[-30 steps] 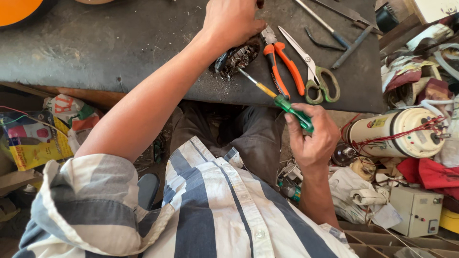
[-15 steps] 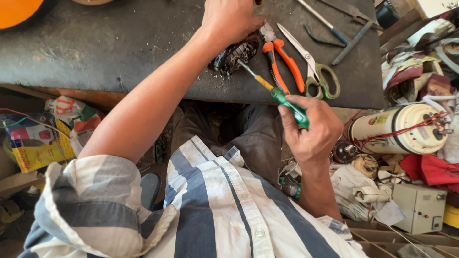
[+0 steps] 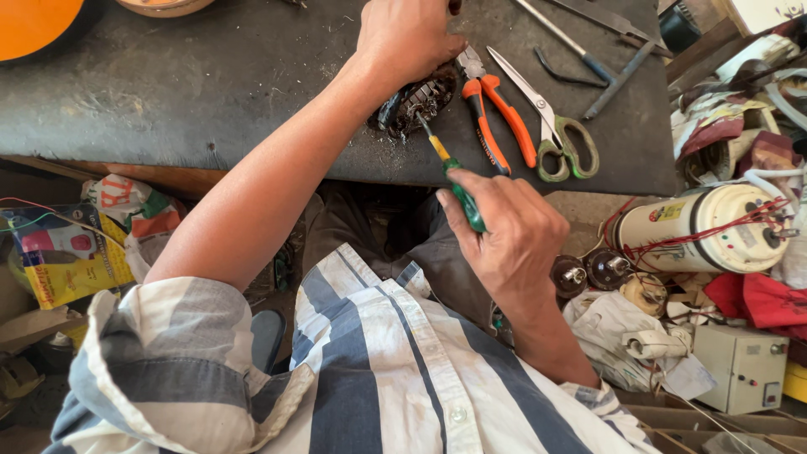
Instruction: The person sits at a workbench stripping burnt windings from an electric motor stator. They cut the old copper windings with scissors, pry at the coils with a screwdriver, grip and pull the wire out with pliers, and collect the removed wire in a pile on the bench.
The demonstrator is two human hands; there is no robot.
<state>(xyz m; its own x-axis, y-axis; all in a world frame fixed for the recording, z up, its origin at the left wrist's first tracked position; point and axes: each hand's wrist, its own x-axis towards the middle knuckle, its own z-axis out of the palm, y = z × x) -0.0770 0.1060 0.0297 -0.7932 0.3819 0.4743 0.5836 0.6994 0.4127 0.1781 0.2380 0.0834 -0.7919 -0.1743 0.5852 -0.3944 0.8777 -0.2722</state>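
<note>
My left hand (image 3: 409,38) presses down on a small dark motor part with copper windings (image 3: 418,102) lying on the black workbench (image 3: 168,101). My right hand (image 3: 513,235) grips a screwdriver (image 3: 450,172) with a green and yellow handle. Its tip points up into the motor part. Most of the part is hidden under my left palm.
Orange-handled pliers (image 3: 492,118) and scissors with green handles (image 3: 551,126) lie just right of the part. More metal tools (image 3: 588,50) sit at the bench's far right. A cream cylindrical appliance with red wires (image 3: 714,227), a beige box (image 3: 744,366) and clutter fill the right floor.
My right hand has moved up and left toward the bench, bringing the screwdriver tip closer into the motor part. My left hand stays on the part.
</note>
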